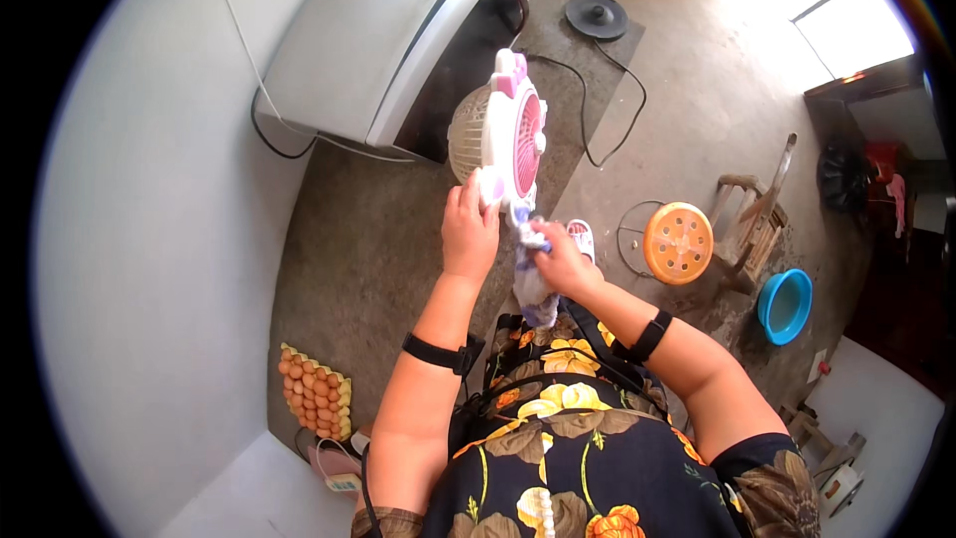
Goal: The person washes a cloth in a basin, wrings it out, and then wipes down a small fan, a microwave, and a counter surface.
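A small pink and white electric fan [517, 131] with a round grille and ear-like shapes on its rim is held up in front of me. My left hand [472, 228] grips the lower left edge of its housing. Below the front grille, my right hand [564, 258] clasps a blue and white cloth [532, 284], whose loose end hangs towards my lap. The cloth's upper part touches the bottom of the fan. My palm and the cloth hide part of the fan's underside.
A white and black appliance [366, 37] stands against the left wall. A black round base [596, 16] with a cord lies ahead. To the right are an orange stool [678, 243], a wooden chair [754, 220] and a blue basin [784, 306]. An egg tray [317, 392] sits at lower left.
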The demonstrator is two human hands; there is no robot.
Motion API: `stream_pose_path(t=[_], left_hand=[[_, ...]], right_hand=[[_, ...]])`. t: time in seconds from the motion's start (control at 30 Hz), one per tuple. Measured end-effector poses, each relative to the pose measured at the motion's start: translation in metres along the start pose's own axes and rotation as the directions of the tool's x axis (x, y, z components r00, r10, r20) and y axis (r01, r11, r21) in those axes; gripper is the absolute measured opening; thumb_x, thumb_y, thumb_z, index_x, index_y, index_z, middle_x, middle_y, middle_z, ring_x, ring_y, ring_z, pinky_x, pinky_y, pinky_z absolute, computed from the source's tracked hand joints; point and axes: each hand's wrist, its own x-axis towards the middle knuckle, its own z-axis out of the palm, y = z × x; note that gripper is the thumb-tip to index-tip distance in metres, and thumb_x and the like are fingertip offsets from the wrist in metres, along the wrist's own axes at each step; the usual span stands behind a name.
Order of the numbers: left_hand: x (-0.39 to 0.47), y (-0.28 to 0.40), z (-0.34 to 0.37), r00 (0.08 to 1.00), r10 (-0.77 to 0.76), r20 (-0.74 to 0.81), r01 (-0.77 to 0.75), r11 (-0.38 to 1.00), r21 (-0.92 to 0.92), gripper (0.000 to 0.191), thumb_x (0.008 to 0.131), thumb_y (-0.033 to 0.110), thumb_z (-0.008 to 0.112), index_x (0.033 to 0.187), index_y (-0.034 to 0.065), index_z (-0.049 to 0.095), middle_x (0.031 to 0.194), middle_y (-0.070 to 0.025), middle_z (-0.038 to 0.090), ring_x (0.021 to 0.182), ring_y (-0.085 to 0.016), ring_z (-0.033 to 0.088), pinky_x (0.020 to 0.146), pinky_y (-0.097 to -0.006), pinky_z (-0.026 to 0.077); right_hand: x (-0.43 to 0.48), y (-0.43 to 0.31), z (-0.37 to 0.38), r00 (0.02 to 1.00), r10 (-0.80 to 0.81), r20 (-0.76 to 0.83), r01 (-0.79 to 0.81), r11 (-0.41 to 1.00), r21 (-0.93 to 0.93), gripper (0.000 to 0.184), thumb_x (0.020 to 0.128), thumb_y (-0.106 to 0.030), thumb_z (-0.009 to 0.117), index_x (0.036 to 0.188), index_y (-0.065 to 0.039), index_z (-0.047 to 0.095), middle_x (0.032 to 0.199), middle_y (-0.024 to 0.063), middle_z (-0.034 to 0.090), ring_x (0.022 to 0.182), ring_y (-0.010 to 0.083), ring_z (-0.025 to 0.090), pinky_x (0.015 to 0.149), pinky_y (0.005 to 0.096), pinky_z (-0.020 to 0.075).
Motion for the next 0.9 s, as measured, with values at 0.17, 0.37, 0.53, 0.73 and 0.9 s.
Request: stream_pose_path(t=[0.17, 0.37, 0.53, 0.73, 0.9], left_hand=[[-0.001, 0.001, 0.001, 0.994, -0.108, 0.011, 0.108, 0.976, -0.189, 0.037, 0.08, 0.006, 0.06, 0.115, -0.0005, 0.054, 0.103, -0.0196, 0.057, 0.096, -0.038, 0.055, 0.081, -0.0425, 0.046], [-0.003, -0.007, 0.0, 0.998, -0.061, -0.005, 0.06, 0.997, -0.055, 0.028, 0.079, 0.003, 0.055, 0.106, -0.0019, 0.055, 0.104, -0.0199, 0.056, 0.097, -0.038, 0.055, 0.084, -0.0432, 0.045], [-0.004, -0.009, 0.002, 0.999, -0.003, -0.039, -0.001, 0.993, -0.116, 0.04, 0.082, 0.006, 0.058, 0.121, -0.0005, 0.052, 0.101, -0.0198, 0.055, 0.093, -0.037, 0.055, 0.081, -0.0417, 0.046], [-0.004, -0.004, 0.003, 0.998, 0.021, -0.066, -0.026, 0.996, -0.083, 0.039, 0.081, 0.004, 0.058, 0.12, 0.0008, 0.052, 0.101, -0.0187, 0.055, 0.093, -0.038, 0.055, 0.081, -0.0424, 0.045], [-0.003, -0.009, 0.003, 0.996, 0.01, -0.09, -0.016, 0.998, -0.066, 0.038, 0.082, 0.006, 0.059, 0.119, 0.0007, 0.054, 0.099, -0.0177, 0.058, 0.09, -0.035, 0.058, 0.08, -0.0402, 0.047]], right_hand=[[0.027, -0.048, -0.02, 0.927, -0.268, -0.261, 0.287, 0.957, 0.037, 0.061, 0.07, 0.006, 0.056, 0.129, -0.006, 0.046, 0.121, 0.0232, 0.044, 0.111, 0.0408, 0.048, 0.097, 0.0394, 0.0396], [0.038, -0.039, 0.011, 0.897, -0.417, -0.144, 0.394, 0.904, -0.168, 0.07, 0.065, 0.005, 0.062, 0.132, -0.006, 0.043, 0.123, 0.0246, 0.04, 0.112, 0.0452, 0.046, 0.095, 0.044, 0.0413], [0.007, 0.007, 0.021, 0.993, -0.116, -0.004, 0.115, 0.989, -0.093, 0.059, 0.07, 0.003, 0.057, 0.127, -0.005, 0.045, 0.127, 0.0263, 0.039, 0.113, 0.0459, 0.045, 0.095, 0.0447, 0.0419], [0.035, -0.059, -0.007, 0.939, -0.339, -0.064, 0.335, 0.94, -0.062, 0.065, 0.069, 0.004, 0.059, 0.132, -0.004, 0.042, 0.124, 0.025, 0.04, 0.112, 0.0456, 0.046, 0.095, 0.0434, 0.042], [0.026, -0.02, 0.012, 0.974, -0.227, 0.003, 0.227, 0.971, -0.071, 0.064, 0.07, 0.002, 0.059, 0.132, -0.007, 0.043, 0.124, 0.025, 0.041, 0.113, 0.0437, 0.047, 0.094, 0.0426, 0.0425]])
